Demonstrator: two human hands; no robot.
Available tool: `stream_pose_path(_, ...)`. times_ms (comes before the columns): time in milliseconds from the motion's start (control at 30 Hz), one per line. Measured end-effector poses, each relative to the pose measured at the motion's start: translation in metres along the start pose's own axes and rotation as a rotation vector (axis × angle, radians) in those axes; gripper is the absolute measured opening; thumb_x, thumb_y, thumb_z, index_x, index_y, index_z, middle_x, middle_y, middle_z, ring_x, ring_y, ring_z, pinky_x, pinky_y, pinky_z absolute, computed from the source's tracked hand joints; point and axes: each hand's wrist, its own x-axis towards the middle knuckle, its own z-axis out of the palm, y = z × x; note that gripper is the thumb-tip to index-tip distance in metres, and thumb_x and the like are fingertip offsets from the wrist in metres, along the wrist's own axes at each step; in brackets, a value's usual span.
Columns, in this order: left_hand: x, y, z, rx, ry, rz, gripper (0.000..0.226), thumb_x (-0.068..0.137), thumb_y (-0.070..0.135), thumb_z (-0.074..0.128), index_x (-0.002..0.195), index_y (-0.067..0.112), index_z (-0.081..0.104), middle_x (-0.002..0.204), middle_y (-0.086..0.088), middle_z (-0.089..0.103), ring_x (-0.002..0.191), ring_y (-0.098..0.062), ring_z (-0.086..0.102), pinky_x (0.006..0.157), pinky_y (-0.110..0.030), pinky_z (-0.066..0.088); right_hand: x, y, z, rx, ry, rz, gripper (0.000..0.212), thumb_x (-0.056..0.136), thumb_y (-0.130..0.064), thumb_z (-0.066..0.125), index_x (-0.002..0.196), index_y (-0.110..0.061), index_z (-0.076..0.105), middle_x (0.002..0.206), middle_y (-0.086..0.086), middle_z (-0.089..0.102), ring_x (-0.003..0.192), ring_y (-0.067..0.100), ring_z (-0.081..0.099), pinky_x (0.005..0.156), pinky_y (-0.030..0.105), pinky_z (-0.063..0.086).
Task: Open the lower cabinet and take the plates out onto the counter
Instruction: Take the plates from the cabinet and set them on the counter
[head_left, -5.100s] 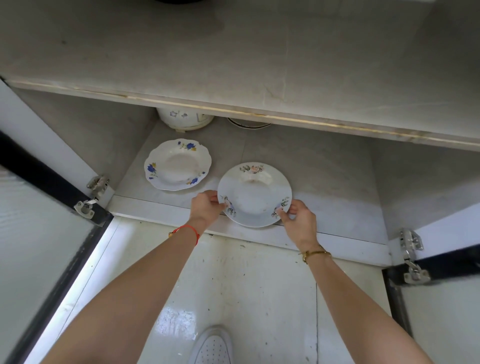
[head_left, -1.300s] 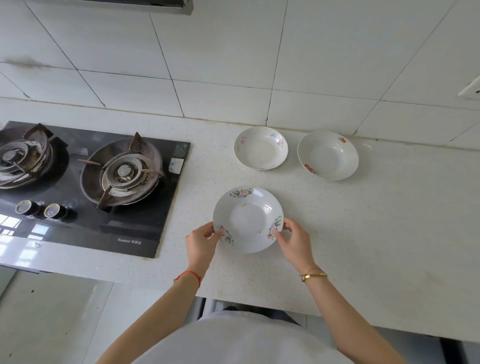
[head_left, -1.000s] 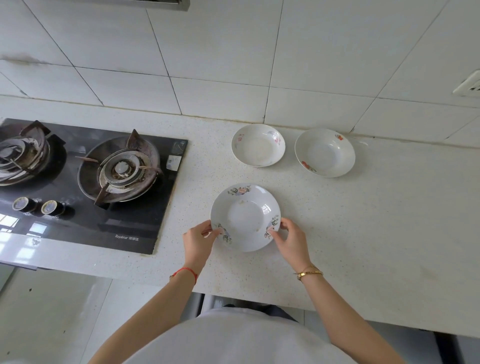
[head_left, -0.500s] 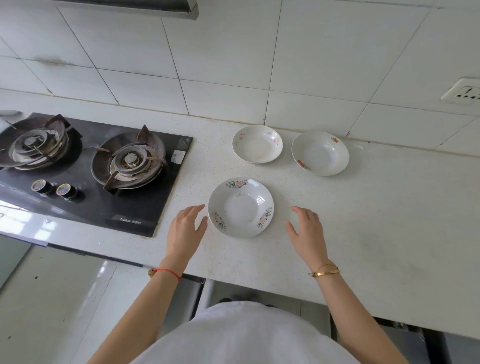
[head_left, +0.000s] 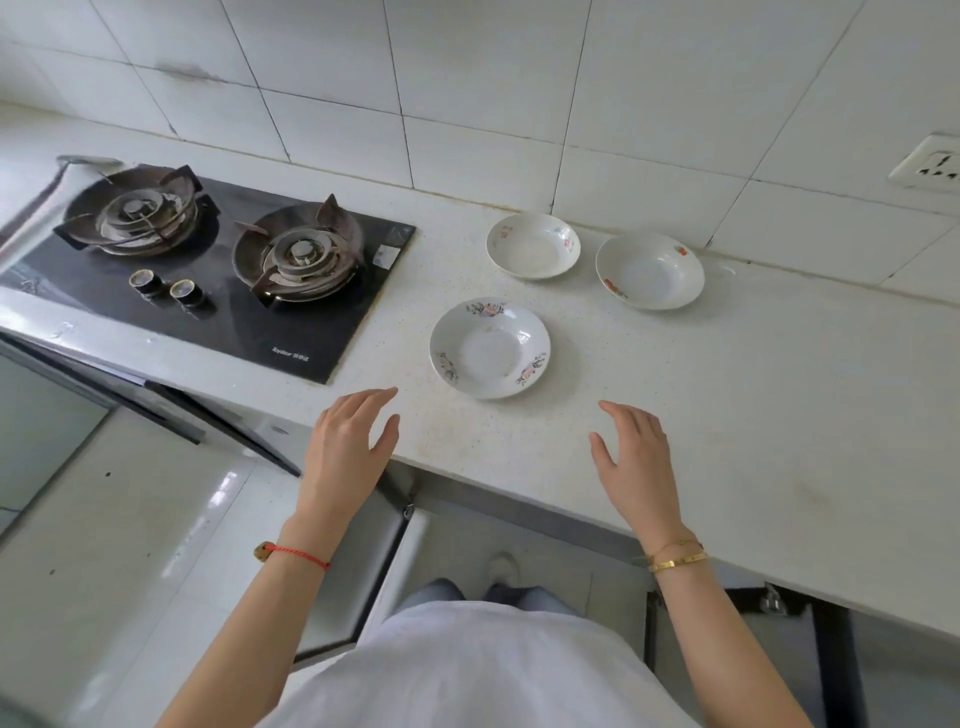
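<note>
1. The left hand hovers above the front edge of the counter, its fingers straight and loosely spread, holding nothing.
2. The right hand hovers over the same front edge, fingers straight and a little apart, thumb out to the side, also holding nothing.
3. Neither hand touches the nearest plate; that plate lies flat on the counter beyond and between the two hands, clearly apart from both.
4. A red string bracelet sits on the left wrist, and gold bangles sit on the right wrist.
5. The nearest plate is white with small flower prints round its rim, and it lies just to the right of the stove.
6. Behind the nearest plate, close to the tiled wall, lies a second plate, white with faint flower marks.
7. To the right of that second plate, near it but not touching, lies a third plate with red flower prints.
8. The stove is a black glass hob with two burners and two knobs, set into the counter to the left of the nearest plate.
9. A wall socket is on the tiles far to the right of the nearest plate.
10. Below the counter's front edge, cabinet doors stand open, and the person's legs and a shoe show between them.
</note>
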Motion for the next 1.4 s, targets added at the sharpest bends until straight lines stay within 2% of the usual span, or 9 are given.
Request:
stream_pose_path(200, -0.070, -0.008, -0.027, 0.006, -0.002, -0.002, 0.031, 0.091, 0.013, 0.062, 0.121, 0.012, 0.066, 0.114, -0.005, 0.070, 0.104, -0.026, 0.064, 0.091, -0.042, 0.052, -0.065, -0.018, -0.003, 0.018, 0.017, 0.002, 0.040, 0.094, -0.020, 0.055, 0.132, -0.011, 0.051, 0.128, 0.007, 0.057, 0.122, 0.024, 0.047, 0.106, 0.035, 0.038)
stream_pose_path(433, -0.180, -0.016, -0.066, 0.014, -0.041, -0.026, 0.029, 0.091, 0.012, 0.062, 0.119, 0.014, 0.067, 0.114, -0.002, 0.070, 0.104, -0.026, 0.065, 0.089, -0.045, 0.051, -0.180, -0.052, -0.003, 0.039, 0.025, -0.003, 0.037, 0.093, -0.020, 0.056, 0.129, -0.011, 0.053, 0.123, 0.006, 0.059, 0.118, 0.024, 0.049, 0.104, 0.039, 0.041)
stream_pose_path(600, -0.255, -0.019, -0.096, 0.007, -0.045, -0.040, 0.031, 0.088, 0.008, 0.063, 0.119, 0.013, 0.066, 0.108, -0.004, 0.071, 0.100, -0.027, 0.065, 0.086, -0.045, 0.053, -0.268, -0.070, -0.004, 0.044, -0.002, 0.015, 0.036, 0.093, -0.020, 0.057, 0.128, -0.012, 0.054, 0.120, 0.005, 0.060, 0.116, 0.022, 0.050, 0.102, 0.037, 0.043)
stream_pose_path(767, -0.310, -0.019, -0.114, 0.013, -0.070, -0.045, 0.031, 0.089, 0.008, 0.063, 0.120, 0.011, 0.066, 0.109, -0.003, 0.071, 0.101, -0.026, 0.064, 0.089, -0.044, 0.052, -0.328, -0.076, -0.009, 0.043, -0.026, 0.029, 0.035, 0.091, -0.018, 0.059, 0.125, -0.011, 0.056, 0.120, 0.007, 0.061, 0.116, 0.025, 0.051, 0.101, 0.035, 0.042)
stream_pose_path(1033, -0.342, -0.011, -0.120, 0.008, -0.073, -0.070, 0.030, 0.090, 0.011, 0.063, 0.120, 0.011, 0.066, 0.109, -0.004, 0.071, 0.102, -0.025, 0.065, 0.090, -0.043, 0.053, -0.361, -0.073, -0.016, 0.043, -0.056, 0.040, 0.035, 0.092, -0.017, 0.058, 0.126, -0.008, 0.055, 0.121, 0.009, 0.060, 0.116, 0.024, 0.050, 0.101, 0.033, 0.040)
stream_pose_path(1267, -0.335, 0.009, -0.115, -0.016, -0.054, -0.088, 0.029, 0.091, 0.012, 0.061, 0.120, 0.010, 0.066, 0.111, -0.006, 0.070, 0.101, -0.026, 0.066, 0.087, -0.044, 0.054, -0.353, -0.061, -0.025, 0.057, -0.076, 0.044, 0.035, 0.093, -0.020, 0.056, 0.128, -0.011, 0.054, 0.123, 0.007, 0.059, 0.120, 0.022, 0.048, 0.104, 0.035, 0.040)
stream_pose_path(1400, -0.330, 0.022, -0.106, -0.018, -0.045, -0.107, 0.030, 0.092, 0.013, 0.060, 0.121, 0.011, 0.065, 0.112, -0.005, 0.070, 0.106, -0.024, 0.064, 0.092, -0.041, 0.053, -0.342, -0.054, -0.029, 0.065, -0.078, 0.028, 0.034, 0.094, -0.020, 0.055, 0.127, -0.011, 0.055, 0.124, 0.005, 0.059, 0.121, 0.021, 0.047, 0.104, 0.034, 0.041)
